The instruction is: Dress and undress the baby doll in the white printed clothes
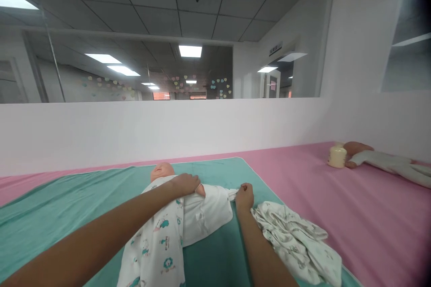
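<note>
A baby doll lies on its back, its head at the left. White baby clothing covers its body and legs. A white cloth with teal animal prints hangs over its near side. My left hand rests on the doll's middle with curled fingers, beside a bare bit of the doll's arm; what the fingertips grip is hidden. Past the doll's lower end, my right hand is closed in a pinch on a narrow, stretched end of the white clothing. A crumpled printed baby garment lies right of my right forearm.
The doll lies on a green mat over a pink sheet. At the far right are a cream bottle and a second doll in pale clothing. A white wall with windows above closes off the back.
</note>
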The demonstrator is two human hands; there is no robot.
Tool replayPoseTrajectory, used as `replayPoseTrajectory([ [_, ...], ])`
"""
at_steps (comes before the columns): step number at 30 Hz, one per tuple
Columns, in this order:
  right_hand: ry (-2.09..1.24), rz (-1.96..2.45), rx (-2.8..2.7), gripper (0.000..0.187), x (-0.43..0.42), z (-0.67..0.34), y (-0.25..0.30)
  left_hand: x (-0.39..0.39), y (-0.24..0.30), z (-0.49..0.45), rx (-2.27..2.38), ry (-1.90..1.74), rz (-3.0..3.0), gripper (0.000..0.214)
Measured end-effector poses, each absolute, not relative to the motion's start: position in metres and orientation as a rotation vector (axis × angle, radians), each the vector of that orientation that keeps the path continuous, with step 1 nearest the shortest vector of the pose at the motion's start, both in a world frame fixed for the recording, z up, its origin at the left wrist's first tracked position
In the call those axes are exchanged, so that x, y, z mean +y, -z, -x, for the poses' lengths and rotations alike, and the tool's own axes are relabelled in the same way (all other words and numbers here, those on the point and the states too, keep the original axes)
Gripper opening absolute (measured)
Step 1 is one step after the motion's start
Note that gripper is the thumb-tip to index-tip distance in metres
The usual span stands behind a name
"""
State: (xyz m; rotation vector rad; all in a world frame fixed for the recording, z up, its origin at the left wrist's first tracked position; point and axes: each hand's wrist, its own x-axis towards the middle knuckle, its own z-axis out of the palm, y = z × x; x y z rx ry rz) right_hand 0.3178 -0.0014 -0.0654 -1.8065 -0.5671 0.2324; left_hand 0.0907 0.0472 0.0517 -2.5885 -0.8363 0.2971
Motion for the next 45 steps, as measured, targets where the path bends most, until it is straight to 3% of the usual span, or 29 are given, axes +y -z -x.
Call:
replayPoseTrajectory([
  [10, -0.245, 1.792, -0.622, 0.019, -0.002, -0.318, 0.066, 0.027, -0.085, -0.073, -0.691, -0.39, 2.591, 0.019],
  [18, -0.232, 1.795, -0.58, 0.018, -0.001, -0.317, 0.064, 0.028, -0.067, -0.082, -0.714, -0.265, 2.647, 0.015],
  [26, -0.204, 1.756, -0.472, 0.021, -0.001, -0.322, 0.067, 0.034, -0.088, -0.057, -0.7, -0.178, 2.65, 0.016],
  [35, -0.211, 1.708, -0.53, 0.02, 0.0, -0.319, 0.066, 0.006, -0.037, -0.097, -0.879, -0.131, 2.66, 0.02],
  [41, -0.156, 1.648, -0.651, 0.023, -0.001, -0.302, 0.055, -0.045, -0.017, -0.049, -1.004, 0.569, 2.84, 0.028],
  [45, -0.117, 1.322, -0.999, 0.023, -0.022, -0.25, 0.025, -0.044, -0.001, 0.019, -1.311, 1.042, 2.774, 0.034],
])
